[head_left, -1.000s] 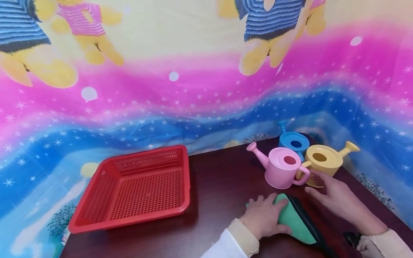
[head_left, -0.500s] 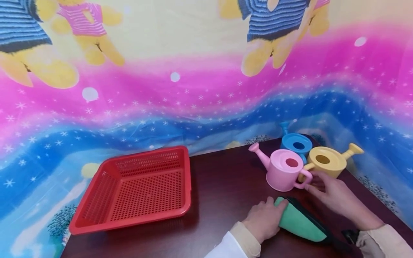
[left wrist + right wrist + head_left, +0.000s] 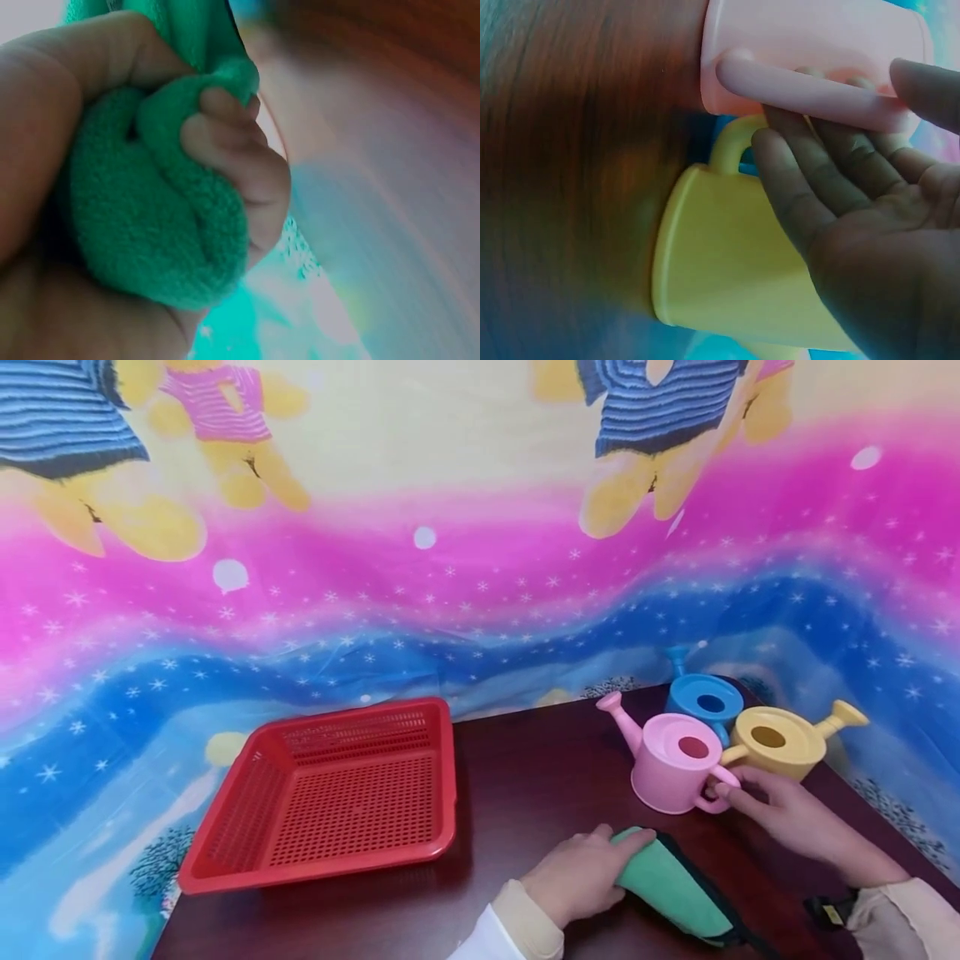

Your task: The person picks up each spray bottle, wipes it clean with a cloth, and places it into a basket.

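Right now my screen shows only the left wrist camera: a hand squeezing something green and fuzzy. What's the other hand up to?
Observer: In the right wrist view, the right hand has fingers hooked behind the handle of a pink watering can.

Visitor: Oh, I'd never have guessed! Is there anything like a box or basket around?

Observer: Yes. The head view shows a red basket standing on the table, to the left of both hands.

Dark red-brown table (image 3: pixel 540 768); behind, printed wall covering (image 3: pixel 360 568): cream, pink, blue bands, snowflakes (image 3: pixel 482 586), yellow striped-top figures (image 3: pixel 660 427).
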`<state>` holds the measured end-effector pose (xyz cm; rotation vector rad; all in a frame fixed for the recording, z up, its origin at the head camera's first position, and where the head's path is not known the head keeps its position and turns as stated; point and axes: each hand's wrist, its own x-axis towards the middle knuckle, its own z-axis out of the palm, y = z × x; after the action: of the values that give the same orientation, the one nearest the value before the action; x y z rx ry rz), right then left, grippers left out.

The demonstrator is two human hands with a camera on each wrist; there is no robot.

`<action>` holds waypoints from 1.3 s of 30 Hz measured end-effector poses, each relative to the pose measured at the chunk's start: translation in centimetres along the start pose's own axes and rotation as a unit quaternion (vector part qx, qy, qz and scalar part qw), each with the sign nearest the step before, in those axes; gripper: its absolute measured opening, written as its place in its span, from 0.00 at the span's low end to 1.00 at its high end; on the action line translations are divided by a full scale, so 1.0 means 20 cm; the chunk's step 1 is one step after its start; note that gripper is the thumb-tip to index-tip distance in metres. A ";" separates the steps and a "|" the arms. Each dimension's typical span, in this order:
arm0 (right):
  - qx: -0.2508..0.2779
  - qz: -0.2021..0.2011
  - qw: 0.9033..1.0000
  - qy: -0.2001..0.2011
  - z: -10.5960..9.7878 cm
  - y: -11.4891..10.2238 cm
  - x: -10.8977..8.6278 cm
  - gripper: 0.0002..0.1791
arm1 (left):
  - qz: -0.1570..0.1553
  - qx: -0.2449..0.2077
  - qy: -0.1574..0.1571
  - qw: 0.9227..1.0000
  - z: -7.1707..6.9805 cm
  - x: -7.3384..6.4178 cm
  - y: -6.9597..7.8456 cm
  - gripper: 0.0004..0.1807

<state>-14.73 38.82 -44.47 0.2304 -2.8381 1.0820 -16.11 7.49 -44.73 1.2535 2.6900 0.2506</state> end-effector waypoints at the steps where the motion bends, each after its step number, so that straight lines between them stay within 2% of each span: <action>1: 0.014 0.000 1.000 -0.006 0.00 0.01 0.00 0.10 | 0.011 -0.005 0.003 1.000 -0.01 -0.02 -0.02 0.46; 5: 0.070 0.009 0.997 -0.035 -0.01 0.04 0.00 0.13 | 0.039 -0.042 0.020 0.998 -0.05 -0.08 -0.10 0.47; 9: 0.127 0.028 0.989 -0.072 -0.02 0.06 0.01 0.18 | 0.059 -0.092 0.066 0.992 -0.10 -0.14 -0.18 0.48; 12: 0.150 0.048 0.984 -0.085 -0.02 0.05 0.01 0.22 | 0.071 -0.135 0.122 0.981 -0.16 -0.18 -0.23 0.50; 14: 0.153 0.061 0.983 -0.084 -0.02 0.04 0.02 0.23 | 0.071 -0.160 0.171 0.970 -0.20 -0.21 -0.26 0.51; 18: 0.146 0.087 0.983 -0.069 -0.01 0.02 0.03 0.26 | 0.055 -0.198 0.271 0.940 -0.30 -0.26 -0.30 0.50; 21: 0.147 0.101 0.982 -0.056 0.00 0.01 0.05 0.27 | 0.031 -0.237 0.313 0.919 -0.36 -0.29 -0.33 0.50; 24: 0.144 0.111 0.982 -0.045 0.01 -0.01 0.06 0.28 | -0.005 -0.292 0.324 0.900 -0.41 -0.33 -0.35 0.53; 28: 0.140 0.116 0.983 -0.036 0.02 -0.05 0.06 0.29 | -0.043 -0.373 0.305 0.875 -0.45 -0.38 -0.38 0.57; 31: 0.137 0.111 0.984 -0.026 0.03 -0.09 0.06 0.28 | -0.048 -0.415 0.306 0.856 -0.47 -0.41 -0.40 0.52; 34: 0.130 0.111 0.985 -0.009 0.02 -0.15 0.05 0.28 | -0.065 -0.437 0.345 0.828 -0.50 -0.41 -0.42 0.44; 36: 0.122 0.104 0.987 0.011 0.02 -0.20 0.05 0.27 | -0.089 -0.452 0.376 0.804 -0.51 -0.41 -0.43 0.40; 39: 0.126 0.090 0.987 0.039 0.01 -0.29 0.06 0.26 | -0.138 -0.480 0.403 0.767 -0.54 -0.42 -0.43 0.43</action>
<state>-14.96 34.25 -40.67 -0.0509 -2.6890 1.4525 -19.51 -5.40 -35.55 0.4163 2.4667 2.1771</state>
